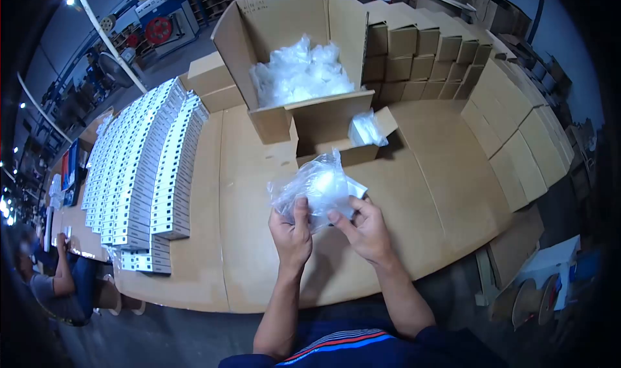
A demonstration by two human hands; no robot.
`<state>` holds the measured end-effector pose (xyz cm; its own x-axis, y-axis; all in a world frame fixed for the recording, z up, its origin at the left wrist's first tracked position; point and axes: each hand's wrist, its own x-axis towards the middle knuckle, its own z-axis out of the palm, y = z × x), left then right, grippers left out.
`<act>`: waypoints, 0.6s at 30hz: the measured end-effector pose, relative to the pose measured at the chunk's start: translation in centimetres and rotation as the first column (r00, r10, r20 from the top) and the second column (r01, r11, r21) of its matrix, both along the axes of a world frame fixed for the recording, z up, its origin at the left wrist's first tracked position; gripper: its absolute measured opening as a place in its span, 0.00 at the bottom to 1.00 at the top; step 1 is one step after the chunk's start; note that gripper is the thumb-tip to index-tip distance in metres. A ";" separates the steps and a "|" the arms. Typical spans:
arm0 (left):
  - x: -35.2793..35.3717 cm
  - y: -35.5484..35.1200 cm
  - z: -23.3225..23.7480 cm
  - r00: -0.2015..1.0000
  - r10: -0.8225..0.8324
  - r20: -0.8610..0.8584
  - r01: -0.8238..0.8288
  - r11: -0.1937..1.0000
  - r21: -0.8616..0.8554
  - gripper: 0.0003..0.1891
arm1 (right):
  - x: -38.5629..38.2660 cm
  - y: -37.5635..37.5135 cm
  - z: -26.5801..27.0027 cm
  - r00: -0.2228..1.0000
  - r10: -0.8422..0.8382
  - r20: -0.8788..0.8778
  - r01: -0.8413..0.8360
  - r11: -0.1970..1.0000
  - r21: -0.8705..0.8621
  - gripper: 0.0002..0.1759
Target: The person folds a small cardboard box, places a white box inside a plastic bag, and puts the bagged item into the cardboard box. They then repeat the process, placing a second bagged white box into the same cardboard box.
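Between my two hands, above the table, is a clear plastic bag (317, 184) with something white inside. My left hand (292, 233) is closed on the bag's left side, thumb on top. On the other side, my right hand (365, 231) pinches the lower right edge, where a flat white corner shows. What the bag contains is hard to make out through the glare. Just beyond my hands stands a small open cardboard box (323, 130). Another clear-wrapped white item (367, 130) rests at its right end, by a raised flap.
Behind the small box, a large open carton (284, 19) holds a heap of clear plastic bags (301, 74). Rows of white boxes (132, 167) are stacked at left. Brown boxes (404, 41) line the back right and more boxes (521, 135) the right edge. A co-worker (55, 277) sits far left.
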<state>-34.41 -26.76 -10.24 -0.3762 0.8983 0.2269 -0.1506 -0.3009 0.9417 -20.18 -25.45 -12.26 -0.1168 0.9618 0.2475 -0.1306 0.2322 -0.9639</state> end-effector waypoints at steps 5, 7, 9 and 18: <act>-2.9 -1.7 -1.8 0.968 0.004 0.251 -0.007 1.000 0.011 0.08 | -0.1 -3.4 -1.8 0.997 -0.056 0.057 0.057 0.998 -0.008 0.13; -4.6 -2.5 -1.2 0.892 -0.118 0.435 0.060 0.988 0.146 0.13 | 0.5 -4.0 -2.0 0.989 -0.074 0.131 0.071 0.997 0.027 0.12; -5.1 -2.9 -0.2 0.987 0.108 0.120 -0.129 0.974 0.188 0.12 | 0.8 -4.3 -1.2 0.975 -0.109 0.192 0.086 0.988 0.124 0.12; -3.9 -4.0 2.9 0.540 0.177 -0.823 0.005 0.977 0.214 0.10 | 1.9 -4.6 0.4 0.885 -0.196 0.421 0.012 0.916 0.401 0.09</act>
